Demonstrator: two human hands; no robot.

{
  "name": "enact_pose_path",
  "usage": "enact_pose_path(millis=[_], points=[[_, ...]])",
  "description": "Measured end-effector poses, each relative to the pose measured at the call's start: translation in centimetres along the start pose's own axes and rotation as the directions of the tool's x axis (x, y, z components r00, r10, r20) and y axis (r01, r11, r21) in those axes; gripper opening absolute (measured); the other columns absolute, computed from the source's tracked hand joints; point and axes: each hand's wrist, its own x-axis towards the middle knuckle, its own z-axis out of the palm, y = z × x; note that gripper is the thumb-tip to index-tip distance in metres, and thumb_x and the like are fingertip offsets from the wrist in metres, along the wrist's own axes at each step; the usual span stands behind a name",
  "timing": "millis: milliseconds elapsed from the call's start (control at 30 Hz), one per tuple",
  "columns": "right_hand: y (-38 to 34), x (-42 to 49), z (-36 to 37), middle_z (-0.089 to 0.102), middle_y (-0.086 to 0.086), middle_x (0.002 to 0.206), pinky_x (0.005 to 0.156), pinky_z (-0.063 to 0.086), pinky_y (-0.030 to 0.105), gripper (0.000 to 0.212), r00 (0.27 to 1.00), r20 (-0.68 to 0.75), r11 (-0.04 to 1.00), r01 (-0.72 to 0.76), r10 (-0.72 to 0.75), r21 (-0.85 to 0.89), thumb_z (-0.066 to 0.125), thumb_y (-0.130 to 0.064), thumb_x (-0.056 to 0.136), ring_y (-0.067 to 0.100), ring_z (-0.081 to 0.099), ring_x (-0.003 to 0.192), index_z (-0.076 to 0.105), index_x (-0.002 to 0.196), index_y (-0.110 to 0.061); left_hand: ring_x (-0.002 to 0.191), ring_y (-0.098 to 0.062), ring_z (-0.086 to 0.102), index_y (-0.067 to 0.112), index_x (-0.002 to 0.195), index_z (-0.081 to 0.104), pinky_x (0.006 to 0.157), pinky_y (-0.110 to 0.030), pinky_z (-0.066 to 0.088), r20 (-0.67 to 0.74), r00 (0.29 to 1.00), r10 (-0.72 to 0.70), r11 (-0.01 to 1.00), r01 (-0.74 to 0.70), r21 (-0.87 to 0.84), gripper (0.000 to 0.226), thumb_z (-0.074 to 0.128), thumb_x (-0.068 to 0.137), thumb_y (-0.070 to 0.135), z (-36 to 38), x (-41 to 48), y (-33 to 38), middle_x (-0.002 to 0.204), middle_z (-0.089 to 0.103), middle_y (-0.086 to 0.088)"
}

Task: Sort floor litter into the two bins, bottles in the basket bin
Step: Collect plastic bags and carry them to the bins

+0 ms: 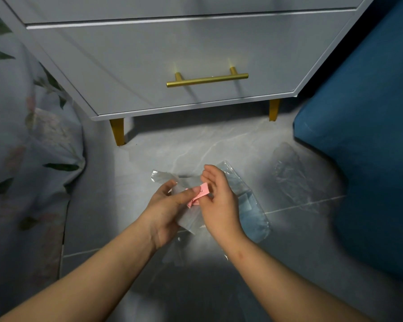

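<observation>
1. My left hand curls round a clear plastic bag, its thumb pressing a pink paper slip against it.
2. My right hand, fingers loosely bent, pinches the slip's other end.
3. Another clear wrapper lies on the tiled floor, at two o'clock from my hands.

pink slip | dark print | too sm. to read

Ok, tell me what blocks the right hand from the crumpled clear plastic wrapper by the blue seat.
Only the flat clear plastic bag beneath the right hand lies that way; beyond it, bare floor reaches the crumpled wrapper.
</observation>
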Motion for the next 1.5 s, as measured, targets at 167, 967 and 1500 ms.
enact_pose_path(millis=[167,967,1500], points=[[0.7,0.3,-0.9,0.051,-0.005,0.128,0.097,0.035,0.009,0.041,0.999,-0.045,0.998,0.004,-0.007,-0.067,0.041,0.004,0.093,0.003,0.046,0.119,0.05,0.128,-0.015,0.08,-0.023,0.065,0.015,0.139,0.036,0.061,-0.032,0.056,-0.064,0.998,0.016,1.0,-0.015,0.013,0.072,0.068,0.077,-0.002,-0.9,0.7,-0.1,0.124,0.061,-0.014],[7.2,-0.2,-7.9,0.038,-0.002,0.138,0.097,0.04,0.039,0.053,0.9,-0.349,0.56,-0.435,0.26,-0.705,0.067,-0.027,0.076,0.029,0.037,0.121,0.047,0.125,-0.033,0.043,0.004,0.055,0.008,0.096,0.065,0.046,-0.008,0.043,-0.006,0.95,0.313,0.802,-0.261,0.537,0.011,0.064,0.086,0.005,-2.4,3.0,-3.1,0.075,0.064,-0.004],[7.5,2.9,-11.3,0.028,0.006,0.149,0.103,0.026,0.046,0.07,0.817,-0.51,0.473,-0.573,0.267,-0.67,0.051,-0.03,0.087,0.034,0.033,0.128,0.014,0.146,-0.037,0.039,0.004,0.049,0.013,0.1,0.065,0.045,-0.012,0.036,0.056,0.933,0.357,0.694,-0.305,0.652,0.014,0.065,0.086,0.013,-2.9,4.6,-3.7,0.07,0.062,0.006]])
